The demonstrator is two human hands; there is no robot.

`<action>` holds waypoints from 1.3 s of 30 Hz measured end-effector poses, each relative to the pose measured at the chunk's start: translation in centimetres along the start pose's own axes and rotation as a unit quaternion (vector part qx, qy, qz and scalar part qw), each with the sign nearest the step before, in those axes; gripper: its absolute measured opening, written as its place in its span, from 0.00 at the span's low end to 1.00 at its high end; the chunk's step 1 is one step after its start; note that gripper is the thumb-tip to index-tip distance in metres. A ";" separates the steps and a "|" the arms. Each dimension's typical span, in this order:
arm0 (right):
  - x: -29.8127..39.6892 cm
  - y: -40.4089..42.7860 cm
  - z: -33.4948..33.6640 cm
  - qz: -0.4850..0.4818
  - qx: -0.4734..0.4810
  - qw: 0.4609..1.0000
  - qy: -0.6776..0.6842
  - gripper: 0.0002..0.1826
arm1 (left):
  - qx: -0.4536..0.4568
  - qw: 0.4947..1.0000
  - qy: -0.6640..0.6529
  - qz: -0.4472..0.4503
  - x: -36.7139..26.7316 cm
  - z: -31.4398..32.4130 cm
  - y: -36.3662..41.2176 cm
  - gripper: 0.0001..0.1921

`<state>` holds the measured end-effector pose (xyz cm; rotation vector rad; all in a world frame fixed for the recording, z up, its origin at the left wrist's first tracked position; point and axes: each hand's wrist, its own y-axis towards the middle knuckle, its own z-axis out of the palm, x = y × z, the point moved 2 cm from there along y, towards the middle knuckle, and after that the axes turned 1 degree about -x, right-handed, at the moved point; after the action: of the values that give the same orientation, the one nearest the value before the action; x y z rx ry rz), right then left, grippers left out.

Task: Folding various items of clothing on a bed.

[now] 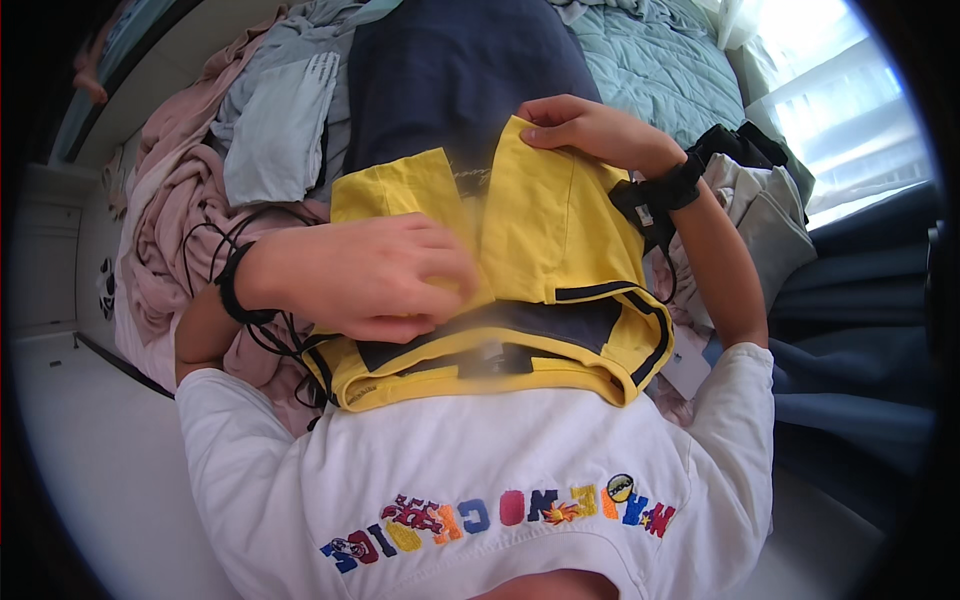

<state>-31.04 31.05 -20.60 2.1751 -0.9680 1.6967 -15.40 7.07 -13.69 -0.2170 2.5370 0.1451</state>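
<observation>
A yellow garment with dark trim lies before me, its banded opening towards my chest and two yellow flaps pointing away. My right hand pinches the far corner of the right flap between thumb and fingers. Over the left flap is my left hand, blurred, with its fingers bent; whether it grips the cloth cannot be told. Dark cloth shows inside the opening, with a blurred label at the band. Beneath and beyond lies a dark navy cloth bearing script writing. Both wrists wear black straps with cords.
On the left are a folded pale grey garment and a rumpled pink blanket. A pale green quilt lies at the far right. Black and beige clothes are piled beside my right forearm, near a blue curtain. A white tag lies near my right elbow.
</observation>
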 end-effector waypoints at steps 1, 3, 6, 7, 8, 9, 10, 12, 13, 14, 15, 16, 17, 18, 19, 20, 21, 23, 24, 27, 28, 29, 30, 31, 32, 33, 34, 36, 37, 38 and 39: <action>0.0 0.2 0.1 0.013 0.034 0.999 -0.026 0.13 | 0.001 1.000 0.015 0.007 0.0 0.0 0.1 0.08; 0.3 0.3 0.3 -0.018 0.048 0.992 -0.116 0.13 | 0.001 0.999 0.030 0.014 0.0 0.1 0.3 0.09; 0.7 -0.2 0.4 -0.061 0.050 0.979 -0.186 0.13 | -0.018 0.996 0.034 -0.081 0.4 0.4 1.3 0.11; 0.8 -0.7 0.3 -0.074 0.041 0.982 -0.167 0.13 | -0.073 0.989 0.092 -0.085 0.3 0.5 2.1 0.13; 0.7 -1.5 0.4 -0.068 0.038 0.983 -0.169 0.13 | -0.128 0.977 0.148 -0.088 0.3 0.4 2.8 0.15; 1.0 -2.5 0.5 -0.123 -0.027 0.968 -0.217 0.14 | -0.133 0.977 0.146 -0.086 0.2 0.6 3.4 0.15; 1.2 -3.9 0.6 -0.174 -0.096 0.944 -0.263 0.17 | -0.097 0.979 0.163 -0.081 0.4 0.8 4.1 0.16; 2.1 -7.4 1.3 -0.199 -0.195 0.888 -0.367 0.23 | -0.064 0.979 0.179 -0.077 0.4 0.9 5.1 0.18; 3.2 -9.5 1.8 -0.175 -0.223 0.861 -0.423 0.27 | -0.056 0.976 0.191 -0.084 0.2 1.1 5.2 0.17; 4.3 -11.8 2.4 -0.116 -0.211 0.882 -0.405 0.27 | -0.045 0.974 0.203 -0.088 0.0 1.2 5.4 0.17; 4.9 -13.9 3.0 -0.059 -0.199 0.900 -0.383 0.27 | -0.046 0.974 0.203 -0.089 -0.3 1.4 5.4 0.17; 4.9 -15.9 3.5 -0.056 -0.202 0.900 -0.382 0.27 | -0.039 0.970 0.220 -0.095 -0.4 1.5 5.6 0.15; 4.8 -17.8 4.2 -0.034 -0.151 0.930 -0.332 0.26 | -0.031 0.966 0.239 -0.098 -0.6 1.5 5.9 0.12; 4.7 -19.2 5.0 -0.014 -0.098 0.955 -0.280 0.25 | -0.027 0.966 0.240 -0.093 -0.7 1.6 6.1 0.12; 4.1 -19.8 6.1 -0.018 -0.092 0.956 -0.279 0.23 | -0.023 0.962 0.259 -0.080 -0.8 1.8 6.4 0.10; 3.5 -19.9 6.9 0.004 -0.074 0.954 -0.290 0.21 | -0.019 0.958 0.277 -0.068 -1.0 1.9 6.5 0.08; 2.9 -20.0 7.4 0.025 -0.056 0.952 -0.300 0.20 | -0.015 0.958 0.278 -0.063 -1.1 1.8 6.8 0.08; 1.3 -20.0 7.2 0.013 -0.059 0.953 -0.298 0.18 | -0.023 0.961 0.270 -0.056 -1.5 1.8 7.1 0.07; 0.8 -19.8 7.0 -0.001 -0.053 0.953 -0.298 0.16 | -0.019 0.961 0.270 -0.056 -1.7 1.7 7.1 0.07; 1.5 -19.8 6.3 0.013 -0.049 0.908 -0.416 0.12 | -0.016 0.961 0.271 -0.048 -2.2 1.7 6.9 0.10; 1.5 -19.8 6.3 0.013 -0.050 0.908 -0.416 0.12 | -0.025 0.965 0.261 -0.028 -2.4 1.7 6.8 0.11; 1.3 -19.9 6.5 0.017 -0.065 0.901 -0.429 0.11 | -0.035 0.968 0.250 -0.008 -2.4 1.8 6.8 0.13; 1.3 -19.9 6.5 0.021 -0.080 0.892 -0.444 0.10 | -0.036 0.967 0.251 -0.008 -2.3 1.8 6.8 0.13; 1.4 -20.0 6.7 0.021 -0.080 0.892 -0.445 0.10 | -0.025 0.975 0.221 -0.005 -2.1 1.8 6.8 0.14; 1.4 -20.0 6.9 0.033 -0.050 0.899 -0.433 0.11 | -0.015 0.982 0.190 -0.002 -1.9 1.9 6.7 0.15; 1.3 -19.9 7.1 0.045 -0.021 0.906 -0.420 0.11 | -0.017 0.982 0.191 -0.004 -1.6 1.9 6.6 0.15; 1.0 -19.9 7.1 0.037 0.006 0.914 -0.404 0.16 | -0.018 0.985 0.174 0.000 -1.3 1.9 6.5 0.14; 1.6 -19.9 7.0 0.034 0.039 0.923 -0.382 0.17 | -0.022 0.987 0.157 0.000 -1.1 1.7 6.2 0.14; 1.8 -19.8 7.0 0.032 0.071 0.930 -0.359 0.18 | -0.018 0.991 0.132 -0.006 -1.2 1.5 6.1 0.14; 1.6 -20.0 6.9 0.017 0.061 0.942 -0.329 0.18 | -0.013 0.994 0.106 -0.013 -1.3 1.4 6.0 0.14; 1.4 -19.8 6.7 0.012 0.066 0.941 -0.332 0.18 | -0.018 0.994 0.108 -0.020 -1.2 1.5 5.8 0.14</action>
<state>-13.55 41.97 -17.08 2.9153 -1.0360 1.0490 -14.68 13.15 -13.91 -0.3120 2.7445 0.1585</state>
